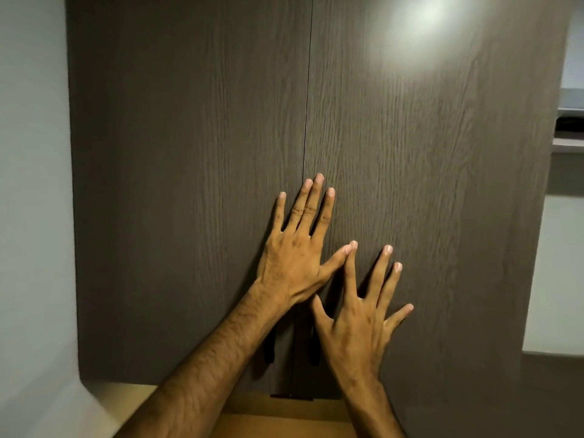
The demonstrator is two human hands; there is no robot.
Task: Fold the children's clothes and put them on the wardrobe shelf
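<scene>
A dark wood-grain wardrobe fills the view, its two doors closed, left door (189,184) and right door (426,184) meeting at a thin vertical seam. My left hand (297,248) lies flat across the seam with fingers spread. Lower and to the right, my right hand (360,314) presses flat on the right door, fingers apart. Both hands hold nothing. Two dark vertical handles (269,346) show partly behind my forearms. No clothes and no shelf are visible.
A pale wall (31,216) stands to the left of the wardrobe. At the right edge, light shelves or ledges (568,128) show. Below the doors lies a tan wooden floor (278,415).
</scene>
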